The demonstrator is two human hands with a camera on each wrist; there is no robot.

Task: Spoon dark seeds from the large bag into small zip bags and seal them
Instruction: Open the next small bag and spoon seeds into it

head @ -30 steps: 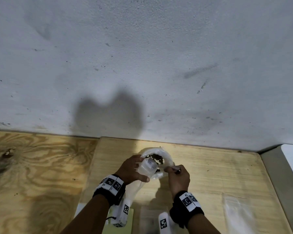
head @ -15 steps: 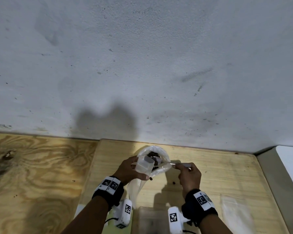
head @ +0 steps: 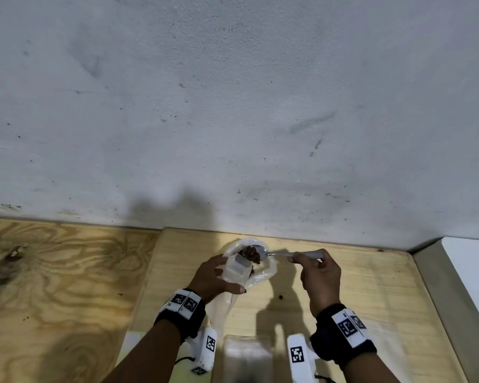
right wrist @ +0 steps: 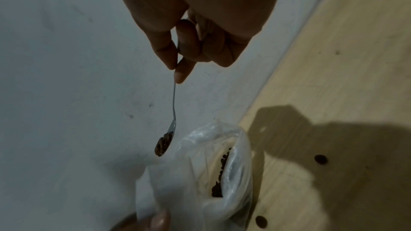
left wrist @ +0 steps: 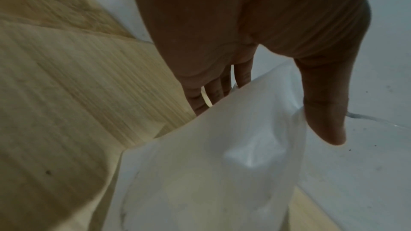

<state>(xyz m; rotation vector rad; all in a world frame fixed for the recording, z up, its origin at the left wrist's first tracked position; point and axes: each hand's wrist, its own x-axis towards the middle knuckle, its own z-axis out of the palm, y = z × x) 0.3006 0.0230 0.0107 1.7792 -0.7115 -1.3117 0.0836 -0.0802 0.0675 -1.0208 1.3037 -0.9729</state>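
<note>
Right hand: thumb and forefinger pinched on the handle of a metal spoon, remaining fingers curled under. The spoon lies roughly level, bowl toward the left, loaded with dark seeds (load plain in the right wrist view). The bowl hangs at the far rim of the large bag, just beside the mouth of the small zip bag.

Left hand: grip clamped on the small zip bag, thumb along its near side, fingers behind it. In the left wrist view the thumb presses against translucent plastic; how the other fingers lie on it cannot be told there.

The large bag is clear plastic, standing open on the light wooden desk near the white wall. More seeds show inside it, along the inner wall.

Loose seeds lie on the desk: one seed between the two hands in the head view, two more in the right wrist view.

Flat clear plastic bags lie at the near edge of the desk, partly hidden by the wrists.
</note>
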